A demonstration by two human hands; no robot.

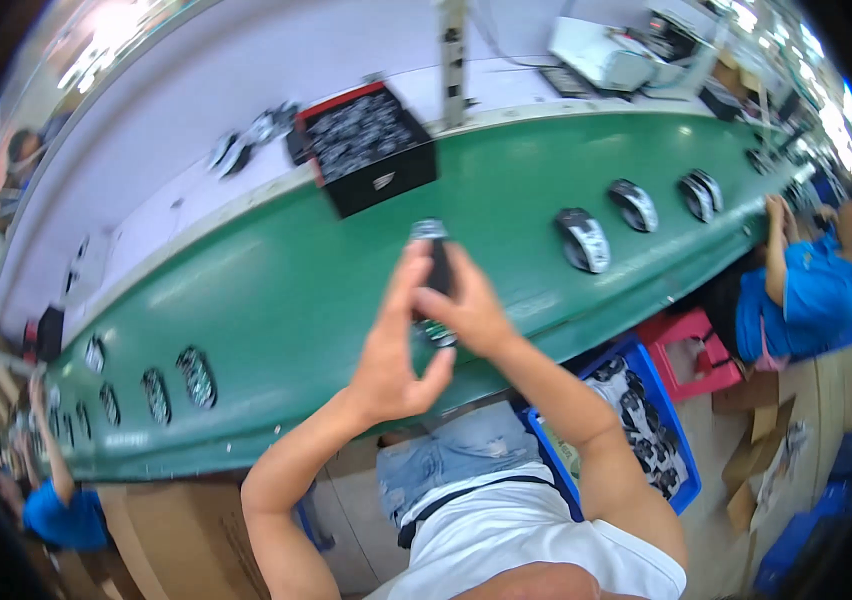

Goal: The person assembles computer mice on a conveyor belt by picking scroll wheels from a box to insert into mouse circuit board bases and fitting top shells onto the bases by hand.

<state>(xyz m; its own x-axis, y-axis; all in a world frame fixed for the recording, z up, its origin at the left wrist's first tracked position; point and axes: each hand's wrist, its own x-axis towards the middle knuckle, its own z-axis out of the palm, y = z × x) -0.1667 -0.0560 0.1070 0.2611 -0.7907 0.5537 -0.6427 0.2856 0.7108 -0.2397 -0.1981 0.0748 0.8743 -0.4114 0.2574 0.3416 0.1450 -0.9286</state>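
Above the middle of a green work surface (276, 290), a dark computer mouse (437, 268), green and silver at its lower end, sits upright between my two hands. My left hand (386, 345) lies along its left side, fingers together and thumb apart. From the right, my right hand (474, 308) closes round it, the thumb across its front. Slight blur hides its finer detail. To the right lie black-and-silver mice, the nearest mouse (583, 241) beside my right forearm. Several darker, green-tinged mice, such as one mouse (196, 377), form a row at the left.
A black, red-rimmed box (381, 187) of small grey parts stands beyond my hands. A blue crate (688, 488) of black-and-white parts and a pink-red box (681, 350) are at lower right. Cardboard (181, 540) stands lower left. Blue-shirted people sit right (806, 300) and left (64, 512).
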